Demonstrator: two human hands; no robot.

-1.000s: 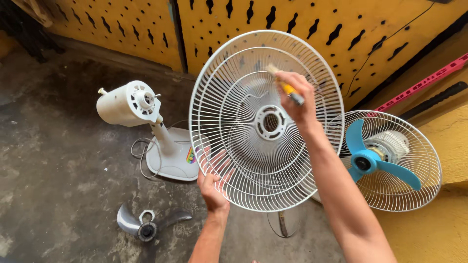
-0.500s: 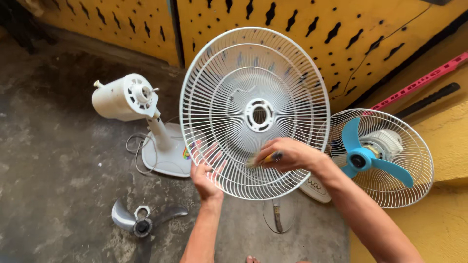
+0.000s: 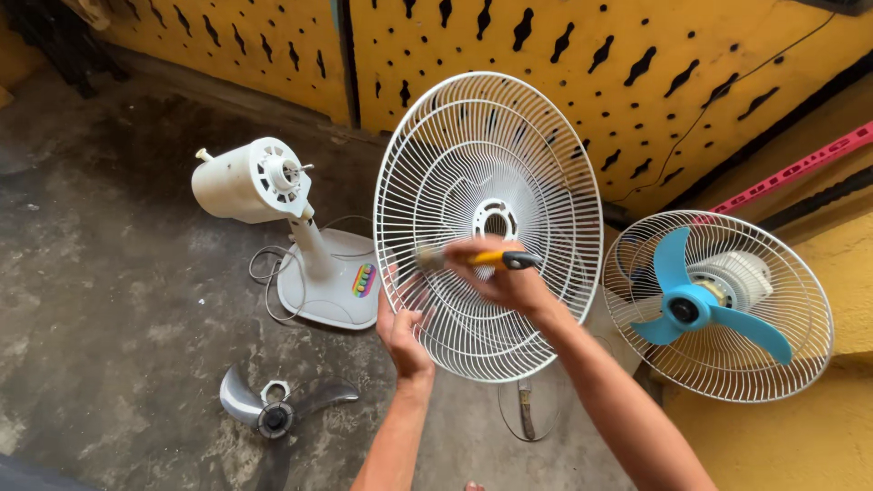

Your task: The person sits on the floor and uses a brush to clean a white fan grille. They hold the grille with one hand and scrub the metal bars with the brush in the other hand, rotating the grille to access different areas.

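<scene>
White wire fan guards (image 3: 491,227), two of them stacked, stand upright before us over the concrete floor (image 3: 109,300). Our left hand (image 3: 405,332) grips the rim at seven o'clock, fingers clamped around the wires. Our right hand (image 3: 509,277) lies across the lower face of the guards, fingers closed on a small brush (image 3: 477,259) with a yellow and black handle, its bristle end pointing to nine o'clock.

A second ago that brush was up at the rim near two o'clock; half a second ago it had dropped to about five o'clock of the hub, and now it sits just under the hub. So we judge the strokes are travelling down across the wires, and the upper part has likely been gone over.

At nine o'clock of the guards stands a white fan body (image 3: 273,218) with bare motor and base. A grey blade (image 3: 273,409) lies on the floor at eight o'clock. At three o'clock leans another fan with a blue blade (image 3: 696,309).
</scene>
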